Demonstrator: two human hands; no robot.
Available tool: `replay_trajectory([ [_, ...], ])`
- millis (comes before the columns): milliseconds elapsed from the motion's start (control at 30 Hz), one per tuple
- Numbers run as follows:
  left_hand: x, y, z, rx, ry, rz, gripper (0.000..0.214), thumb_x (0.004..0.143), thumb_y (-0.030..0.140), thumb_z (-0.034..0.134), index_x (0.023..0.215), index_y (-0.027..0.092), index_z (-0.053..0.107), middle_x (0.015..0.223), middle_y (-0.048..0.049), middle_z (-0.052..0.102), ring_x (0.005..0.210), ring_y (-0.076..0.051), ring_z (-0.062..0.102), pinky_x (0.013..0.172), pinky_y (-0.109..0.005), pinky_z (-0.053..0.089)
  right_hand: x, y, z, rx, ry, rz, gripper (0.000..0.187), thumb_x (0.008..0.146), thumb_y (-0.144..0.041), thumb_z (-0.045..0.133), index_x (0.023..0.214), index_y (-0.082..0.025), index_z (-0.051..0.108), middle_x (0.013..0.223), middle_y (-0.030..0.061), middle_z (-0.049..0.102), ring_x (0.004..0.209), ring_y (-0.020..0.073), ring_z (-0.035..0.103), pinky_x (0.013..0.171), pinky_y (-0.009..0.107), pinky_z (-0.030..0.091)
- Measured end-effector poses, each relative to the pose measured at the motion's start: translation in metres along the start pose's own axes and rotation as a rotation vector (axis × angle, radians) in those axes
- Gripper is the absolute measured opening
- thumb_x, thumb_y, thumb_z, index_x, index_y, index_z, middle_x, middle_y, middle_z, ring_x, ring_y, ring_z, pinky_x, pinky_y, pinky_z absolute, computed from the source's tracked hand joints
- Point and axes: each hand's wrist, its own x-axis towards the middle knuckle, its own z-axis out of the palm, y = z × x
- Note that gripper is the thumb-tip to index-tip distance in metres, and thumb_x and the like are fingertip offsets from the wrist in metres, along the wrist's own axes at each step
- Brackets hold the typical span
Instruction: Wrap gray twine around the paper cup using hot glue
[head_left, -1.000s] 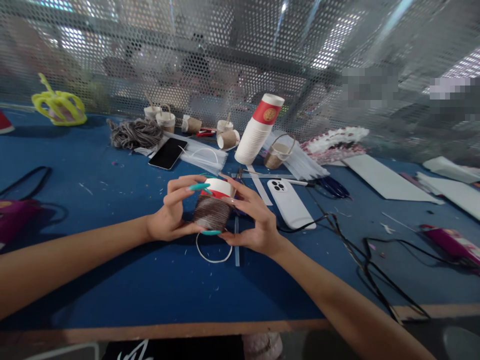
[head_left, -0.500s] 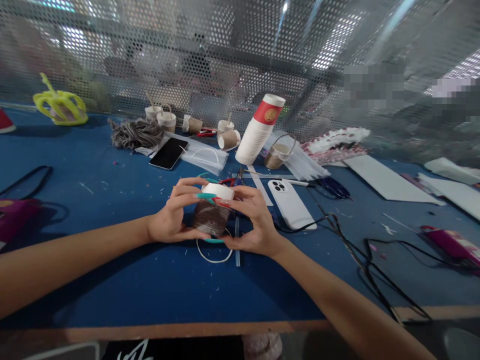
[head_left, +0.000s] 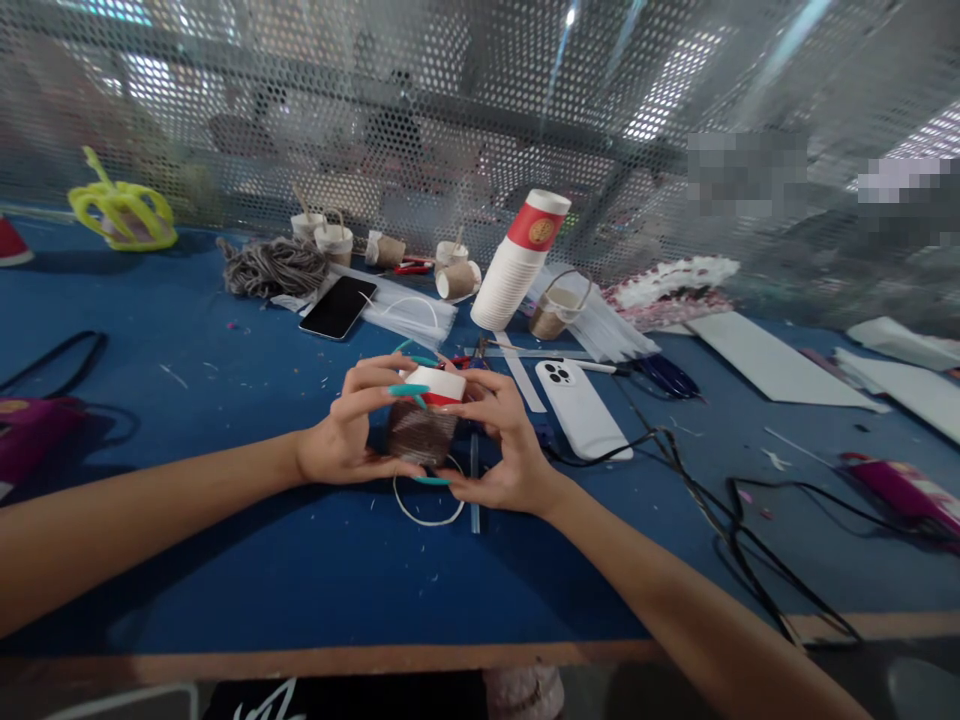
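Note:
Between both hands is a paper cup [head_left: 421,435] with brown cord-like wrapping around its lower part and a white and red band at the top. My left hand [head_left: 346,425] grips its left side, fingers on the upper band and thumb low down. On the other side my right hand [head_left: 511,445] holds it the same way, fingertips at the band and thumb underneath. Just below the cup, a thin white loop [head_left: 429,523] lies on the blue table [head_left: 300,570]. A clear stick [head_left: 475,505] rests beside that loop. Red-handled pliers or cutters are partly hidden behind the cup.
A leaning stack of paper cups [head_left: 517,265] stands behind, near small wrapped cups [head_left: 334,243] and grey yarn [head_left: 271,268]. A white phone [head_left: 583,408] and a black-screened phone [head_left: 337,307] lie flat. Black cables [head_left: 697,490] run across the right side.
The cup has turned a little in my hands, so more of its red band shows. My right fingers have shifted slightly along the band. The surroundings look the same.

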Motion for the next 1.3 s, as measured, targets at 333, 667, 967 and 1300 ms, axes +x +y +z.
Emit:
replay_trajectory([
  [333, -0.0057, -0.0064, 0.0068, -0.116, 0.069, -0.096, 0.092, 0.069, 0.034, 0.088, 0.143, 0.033, 0.031, 0.129, -0.0077, 0.046, 0.127, -0.029, 0.057, 0.103, -0.054, 0.056, 0.0012, 0.0028, -0.0006, 0.038, 0.018, 0.037, 0.074, 0.072, -0.013, 0.070, 0.134, -0.036, 0.038, 0.149, 0.0106, 0.033, 0.146, 0.0355, 0.035, 0.113, 0.063, 0.040],
  [667, -0.0010, -0.0051, 0.0079, 0.004, 0.110, 0.001, 0.095, 0.063, 0.038, 0.091, 0.140, 0.031, 0.035, 0.122, -0.0048, 0.052, 0.122, -0.026, 0.061, 0.103, -0.052, 0.057, 0.0004, 0.0011, 0.0027, 0.104, 0.026, 0.121, 0.068, 0.070, -0.009, 0.066, 0.129, -0.034, 0.044, 0.158, 0.0087, 0.033, 0.144, 0.0330, 0.041, 0.111, 0.059, 0.043],
  [967, -0.0060, -0.0076, 0.0084, -0.057, 0.096, -0.046, 0.100, 0.061, 0.035, 0.093, 0.142, 0.028, 0.035, 0.123, -0.0072, 0.053, 0.123, -0.030, 0.062, 0.104, -0.057, 0.055, -0.0008, 0.0039, 0.0056, 0.163, 0.058, 0.070, 0.078, 0.071, -0.007, 0.068, 0.135, -0.033, 0.031, 0.154, 0.0127, 0.035, 0.149, 0.0296, 0.033, 0.114, 0.054, 0.041],
  [1300, -0.0001, -0.0043, 0.0075, -0.061, 0.109, -0.013, 0.110, 0.057, 0.037, 0.095, 0.145, 0.028, 0.030, 0.128, -0.0086, 0.042, 0.121, -0.027, 0.061, 0.105, -0.050, 0.056, 0.0007, 0.0013, 0.0020, 0.135, 0.037, 0.131, 0.070, 0.070, -0.009, 0.071, 0.130, -0.034, 0.046, 0.154, 0.0107, 0.037, 0.145, 0.0334, 0.040, 0.110, 0.057, 0.045],
])
